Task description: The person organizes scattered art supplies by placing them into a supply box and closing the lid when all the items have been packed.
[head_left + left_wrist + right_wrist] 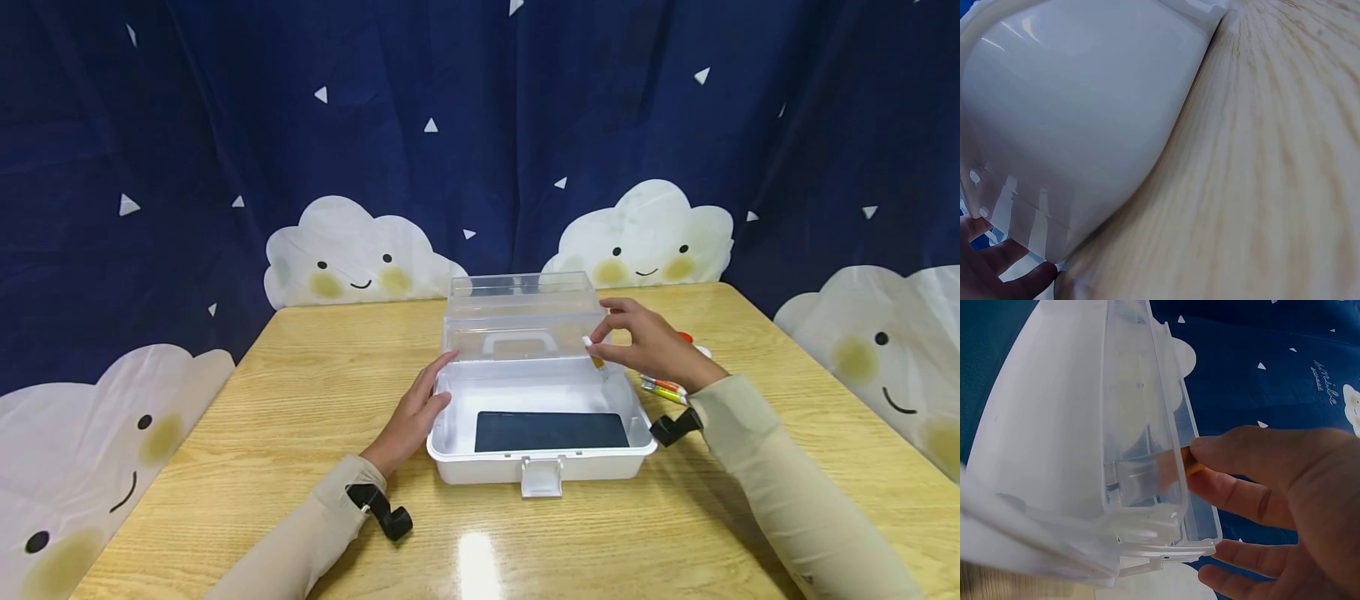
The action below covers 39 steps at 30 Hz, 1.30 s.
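Observation:
A white plastic storage box [540, 471] sits on the table, its clear lid [517, 321] tilted back. My left hand [412, 414] holds the box's left side near the back corner, the thumb over the rim. In the left wrist view, those fingers [1004, 256] are at the end of the glossy white wall. Above the back right corner, my right hand [637, 337] pinches a small stick-like item with a white end and an orange body [597, 361] between thumb and fingers. In the right wrist view, its orange part [1186, 461] shows at the thumb, and I cannot tell its exact kind.
Inside the box lies a dark rectangular panel [551, 432], and a latch [542, 478] hangs at the front. Orange and yellow-green pens [663, 389] lie to the right of the box. A red item [685, 337] shows behind my right hand. A navy curtain [480, 125] hangs behind the table.

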Tool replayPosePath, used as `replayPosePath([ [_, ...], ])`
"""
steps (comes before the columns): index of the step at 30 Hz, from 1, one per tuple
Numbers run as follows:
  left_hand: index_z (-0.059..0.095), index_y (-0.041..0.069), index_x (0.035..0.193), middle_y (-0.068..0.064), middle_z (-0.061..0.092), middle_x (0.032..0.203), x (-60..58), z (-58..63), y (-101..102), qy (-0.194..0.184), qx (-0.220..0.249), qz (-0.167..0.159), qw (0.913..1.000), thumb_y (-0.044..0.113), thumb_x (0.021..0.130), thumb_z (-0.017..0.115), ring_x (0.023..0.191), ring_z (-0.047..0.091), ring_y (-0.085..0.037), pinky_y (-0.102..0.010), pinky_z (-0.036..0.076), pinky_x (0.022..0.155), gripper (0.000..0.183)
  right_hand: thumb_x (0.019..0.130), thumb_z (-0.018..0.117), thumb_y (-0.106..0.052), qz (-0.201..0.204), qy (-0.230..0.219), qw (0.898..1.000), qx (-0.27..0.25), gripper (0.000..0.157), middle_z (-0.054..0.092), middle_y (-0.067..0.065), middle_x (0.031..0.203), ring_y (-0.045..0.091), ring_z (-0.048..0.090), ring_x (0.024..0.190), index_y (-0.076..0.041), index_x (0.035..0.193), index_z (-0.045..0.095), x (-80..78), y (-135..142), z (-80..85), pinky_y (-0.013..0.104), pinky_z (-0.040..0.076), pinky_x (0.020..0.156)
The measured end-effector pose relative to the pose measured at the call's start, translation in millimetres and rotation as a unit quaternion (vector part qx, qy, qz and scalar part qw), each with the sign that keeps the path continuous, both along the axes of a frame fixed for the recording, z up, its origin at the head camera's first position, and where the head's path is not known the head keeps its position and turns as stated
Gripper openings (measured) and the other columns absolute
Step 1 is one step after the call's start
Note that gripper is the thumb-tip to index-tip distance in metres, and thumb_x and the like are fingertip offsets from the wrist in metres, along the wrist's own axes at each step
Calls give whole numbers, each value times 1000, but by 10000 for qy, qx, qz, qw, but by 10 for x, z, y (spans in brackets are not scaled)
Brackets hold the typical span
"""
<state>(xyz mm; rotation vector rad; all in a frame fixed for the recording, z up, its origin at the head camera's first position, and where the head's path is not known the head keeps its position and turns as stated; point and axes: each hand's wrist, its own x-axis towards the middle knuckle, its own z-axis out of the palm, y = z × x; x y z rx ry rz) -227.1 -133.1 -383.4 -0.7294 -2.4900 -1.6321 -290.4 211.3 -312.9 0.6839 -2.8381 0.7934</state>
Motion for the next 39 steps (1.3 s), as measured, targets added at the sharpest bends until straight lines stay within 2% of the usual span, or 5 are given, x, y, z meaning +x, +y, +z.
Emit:
replayPosePath([
  [7,25,19,142,-1,23,145,-6,5,-2,13,22,-47,10000,6,93,38,134,20,-20,-46,18,107,52,77,70,-35,-30,52,10000,31,19,34,16,138,40,32,123,-16,81,68,-2,9,6,59,31,94],
  [21,25,21,142,1,24,145,1,3,0,-31,-29,-5,10000,6,94,37,134,19,-17,-44,18,107,52,76,72,-29,-79,49,9999,96,12,33,16,139,40,30,125,-19,80,68,2,8,5,61,30,93],
  [34,24,21,142,1,24,145,11,12,-4,-82,-33,-10,10000,7,94,37,133,20,-17,-44,19,107,52,76,69,-40,64,-243,9995,189,20,30,10,143,40,26,128,-23,86,67,13,81,32,63,28,93],
  [39,24,20,143,0,23,146,13,17,-5,-39,-28,-29,10000,7,94,37,134,19,-18,-45,18,107,52,76,69,-40,109,-200,9995,202,19,30,9,143,38,26,128,-24,87,66,5,113,34,63,29,93],
])
